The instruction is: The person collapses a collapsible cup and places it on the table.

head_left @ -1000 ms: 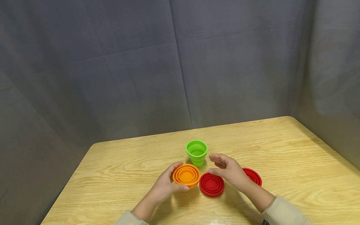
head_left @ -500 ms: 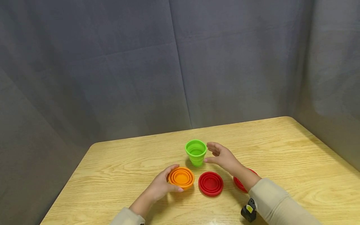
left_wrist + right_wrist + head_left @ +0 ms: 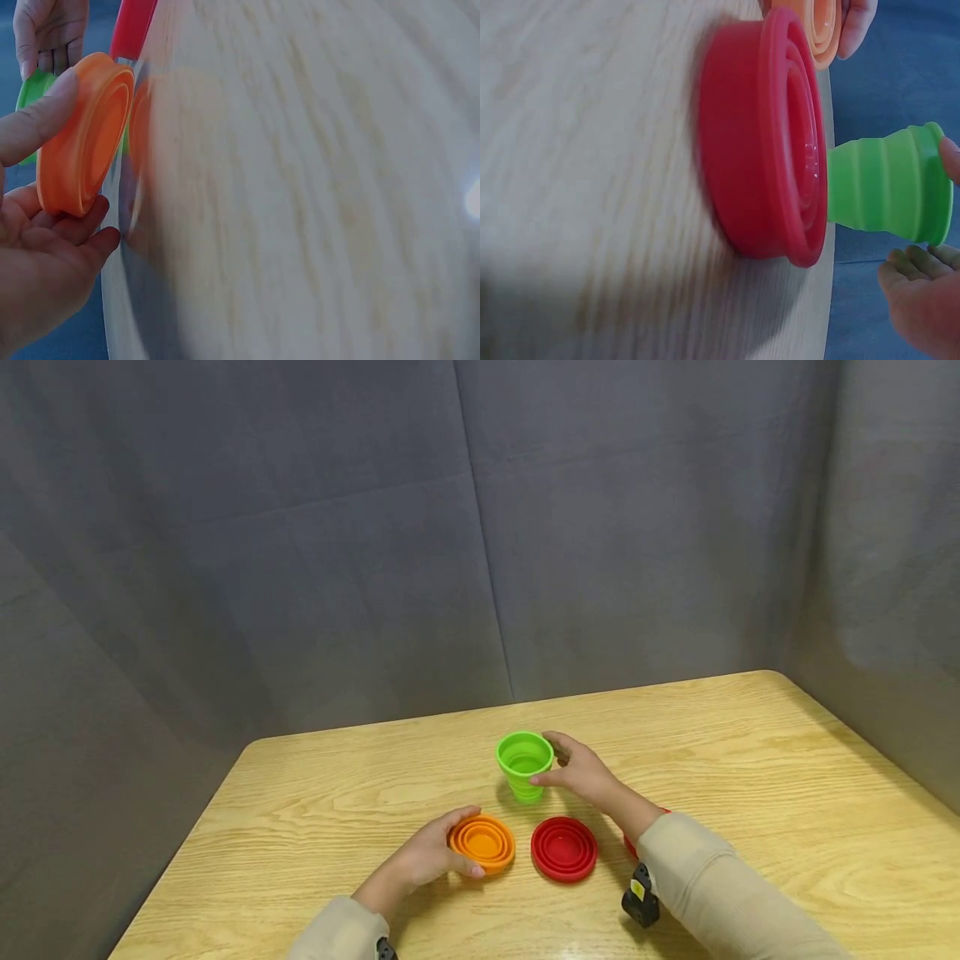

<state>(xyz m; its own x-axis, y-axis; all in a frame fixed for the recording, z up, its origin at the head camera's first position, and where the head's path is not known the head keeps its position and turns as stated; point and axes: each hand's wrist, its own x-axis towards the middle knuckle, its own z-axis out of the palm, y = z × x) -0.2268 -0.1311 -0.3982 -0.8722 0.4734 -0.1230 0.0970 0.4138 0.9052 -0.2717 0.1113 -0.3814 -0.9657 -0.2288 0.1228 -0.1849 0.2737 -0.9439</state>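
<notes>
Got a round, folded-flat orange silicone-looking cup (image 3: 482, 841) pinched between thumb and fingers of the left hand (image 3: 429, 853), down by the wood-grain table (image 3: 360, 768), can't tell if touching it. Also got the right hand (image 3: 583, 770) curved round the rim of a tall, ribbed green silicone-looking cup (image 3: 519, 764), upright and farther back, can't tell how tight. Seeing a flat, round red silicone-looking cup (image 3: 564, 850) just right of the orange, plus a second red one (image 3: 631, 846) mostly behind the right sleeve (image 3: 693, 860).

Head view looks from above, forward and down across the table (image 3: 337, 802) to the curtain (image 3: 337, 543). Wrist views sit low, close and sideways: left faces the orange cup (image 3: 66, 150), right a red cup (image 3: 739, 135); both include the green cup (image 3: 881, 180).
</notes>
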